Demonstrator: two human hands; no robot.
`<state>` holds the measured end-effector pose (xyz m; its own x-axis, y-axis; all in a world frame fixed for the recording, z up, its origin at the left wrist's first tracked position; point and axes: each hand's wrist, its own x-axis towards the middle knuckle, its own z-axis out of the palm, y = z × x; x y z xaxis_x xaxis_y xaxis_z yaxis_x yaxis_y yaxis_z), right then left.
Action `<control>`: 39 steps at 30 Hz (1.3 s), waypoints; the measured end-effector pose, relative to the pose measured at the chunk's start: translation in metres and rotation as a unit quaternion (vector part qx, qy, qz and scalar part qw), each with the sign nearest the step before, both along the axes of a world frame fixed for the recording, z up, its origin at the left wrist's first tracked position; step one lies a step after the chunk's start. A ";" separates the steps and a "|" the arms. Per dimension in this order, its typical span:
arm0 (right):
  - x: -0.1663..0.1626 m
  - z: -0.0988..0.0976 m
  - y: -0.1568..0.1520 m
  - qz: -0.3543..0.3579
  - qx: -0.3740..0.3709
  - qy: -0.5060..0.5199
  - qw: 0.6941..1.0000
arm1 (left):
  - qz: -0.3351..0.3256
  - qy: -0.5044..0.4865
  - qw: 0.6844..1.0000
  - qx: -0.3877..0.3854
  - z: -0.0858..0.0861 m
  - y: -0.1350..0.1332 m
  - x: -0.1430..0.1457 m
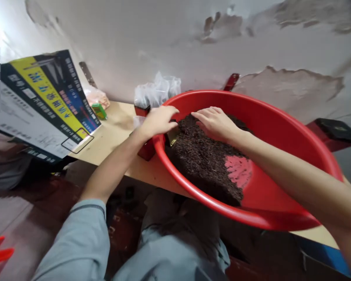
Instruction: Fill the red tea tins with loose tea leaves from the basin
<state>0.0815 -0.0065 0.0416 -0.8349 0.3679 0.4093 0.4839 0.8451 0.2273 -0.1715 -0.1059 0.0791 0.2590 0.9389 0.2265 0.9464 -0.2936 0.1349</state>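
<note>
My left hand [160, 121] reaches over the left rim of a large red plastic basin [280, 140]. Its thumb and fingers curl about a small dark box with a gold inner face [172, 137], tilted at the basin's inside edge; much of the box is hidden by the hand. Dark, dry, shredded leaf-like material [204, 152] is heaped in the left part of the basin. Just above the heap's far side, my right hand [216, 123] is open, palm down, its fingers stretched toward the left hand. Nothing shows in it, though its palm is hidden.
Clear plastic bags [159, 89] and a dark red box [146, 151] stand left of the basin on the wooden table [119, 117]. A printed carton [46, 105] and a green packet [99, 111] are farther left. A peeling wall [163, 39] rises behind; another red box [335, 133] is at right.
</note>
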 end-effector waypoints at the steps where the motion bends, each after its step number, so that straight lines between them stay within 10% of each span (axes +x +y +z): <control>1: -0.020 0.002 -0.004 0.006 -0.007 0.020 1.000 | 0.055 -0.046 0.997 0.036 -0.006 -0.013 -0.025; 5: -0.118 0.015 -0.037 0.100 -0.032 -0.001 0.994 | 0.225 -0.168 0.960 0.020 -0.063 -0.058 -0.082; 9: -0.193 0.022 -0.066 0.158 -0.028 -0.098 0.982 | 0.252 -0.257 0.933 -0.007 -0.124 -0.061 -0.071; 12: -0.204 0.026 -0.065 0.161 -0.024 -0.098 0.982 | 0.282 -0.278 0.917 0.041 -0.139 -0.050 -0.064; 16: -0.158 0.041 -0.047 0.123 -0.030 -0.006 0.992 | 0.296 -0.278 0.913 0.040 -0.112 -0.066 -0.087; 21: -0.055 0.061 -0.036 0.049 -0.046 0.212 0.975 | 0.263 -0.212 0.905 0.258 -0.019 -0.129 -0.106; 26: 0.014 0.062 -0.052 0.010 -0.086 0.410 0.908 | -0.013 -0.101 0.950 0.297 0.054 -0.118 -0.060; 30: 0.045 0.058 -0.079 -0.016 -0.068 0.427 0.902 | -0.267 -0.101 0.950 0.128 0.024 -0.043 -0.006; 35: 0.078 0.043 -0.107 0.056 0.020 0.331 0.942 | -0.262 -0.167 0.948 -0.073 -0.050 0.014 0.023; 39: 0.083 0.028 -0.113 0.035 -0.044 0.213 0.975 | -0.196 -0.149 0.957 -0.156 -0.050 0.004 0.021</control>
